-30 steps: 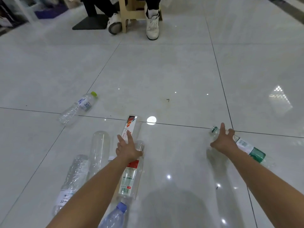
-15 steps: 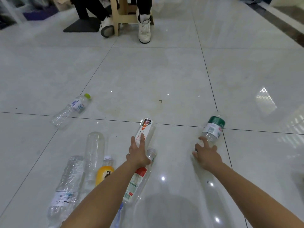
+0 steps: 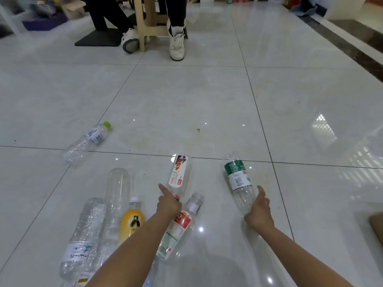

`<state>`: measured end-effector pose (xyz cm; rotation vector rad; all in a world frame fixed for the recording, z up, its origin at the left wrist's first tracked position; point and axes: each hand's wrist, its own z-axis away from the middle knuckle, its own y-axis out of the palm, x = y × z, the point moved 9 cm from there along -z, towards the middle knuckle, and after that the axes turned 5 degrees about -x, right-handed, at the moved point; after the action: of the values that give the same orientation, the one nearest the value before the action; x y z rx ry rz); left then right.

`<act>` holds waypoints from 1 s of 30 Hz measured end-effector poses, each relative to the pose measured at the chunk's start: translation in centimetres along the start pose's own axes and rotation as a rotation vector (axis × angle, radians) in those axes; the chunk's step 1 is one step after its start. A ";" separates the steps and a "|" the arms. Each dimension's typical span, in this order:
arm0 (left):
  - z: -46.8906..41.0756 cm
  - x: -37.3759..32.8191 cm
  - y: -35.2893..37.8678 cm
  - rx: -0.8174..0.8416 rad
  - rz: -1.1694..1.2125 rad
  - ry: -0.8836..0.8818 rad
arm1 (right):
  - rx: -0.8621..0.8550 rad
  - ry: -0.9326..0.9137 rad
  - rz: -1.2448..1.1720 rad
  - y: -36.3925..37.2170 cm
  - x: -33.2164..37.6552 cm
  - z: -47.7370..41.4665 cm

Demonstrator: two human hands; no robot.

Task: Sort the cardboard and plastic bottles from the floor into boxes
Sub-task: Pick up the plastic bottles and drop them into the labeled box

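Near a seam of the floor (image 3: 186, 100), the left hand (image 3: 169, 205) clasps the red-labelled bottle (image 3: 179, 172), the right hand (image 3: 259, 212) the green-labelled bottle (image 3: 238, 177) (seemingly by their stiffer necks). Both look empty: light, slick, crushable.

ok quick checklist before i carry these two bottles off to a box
1. Left hand grips the white-label bottle: ok, fingers curled round its neck end.
2. Right hand grips the green-label bottle: ok, held at its neck end.
3. Both bottles lifted off the floor: cannot tell.
4. Target box in sight: cannot tell, only a brown edge shows at the right border.
5. Floor cleared of bottles: not ok, the orange bottle, the lime-capped bottle and others lie there.
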<state>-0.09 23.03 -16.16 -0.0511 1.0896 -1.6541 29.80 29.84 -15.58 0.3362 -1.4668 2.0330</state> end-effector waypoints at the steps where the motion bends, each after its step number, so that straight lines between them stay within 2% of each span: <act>1: 0.0 0.3 -0.1 -0.001 -0.006 -0.035 | 0.046 0.099 -0.071 0.6 -0.8 -0.2; 4: 0.6 0.6 0.0 0.046 -0.096 -0.083 | 0.193 0.353 -0.314 2.6 -2.4 0.4; 7: 1.6 -0.4 0.8 0.129 -0.002 -0.092 | 0.278 0.514 -0.513 4.0 -3.3 1.7; 10: 2.9 -2.6 1.0 0.163 0.140 -0.081 | 0.317 0.536 -0.566 3.3 -2.6 3.1; 13: 5.1 -6.3 1.5 0.216 0.166 -0.020 | 0.288 0.530 -0.572 0.6 -2.4 3.9; 17: 10.0 -12.8 4.3 0.334 0.134 0.142 | 0.145 0.512 -0.681 -5.9 -3.3 5.2; 21: 17.4 -20.6 9.0 0.440 0.090 0.369 | -0.079 0.482 -0.824 -15.0 -6.1 7.4; 26: 30.3 -30.1 15.7 0.594 0.069 0.668 | -0.429 0.531 -1.015 -27.9 -12.3 12.2; 30: 40.2 -34.7 21.4 0.711 -0.016 0.875 | -0.590 0.612 -1.229 -34.4 -18.8 16.0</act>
<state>51.17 25.96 9.20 1.2172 1.0237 -2.0386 63.07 16.11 6.74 0.2288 -0.9660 0.5941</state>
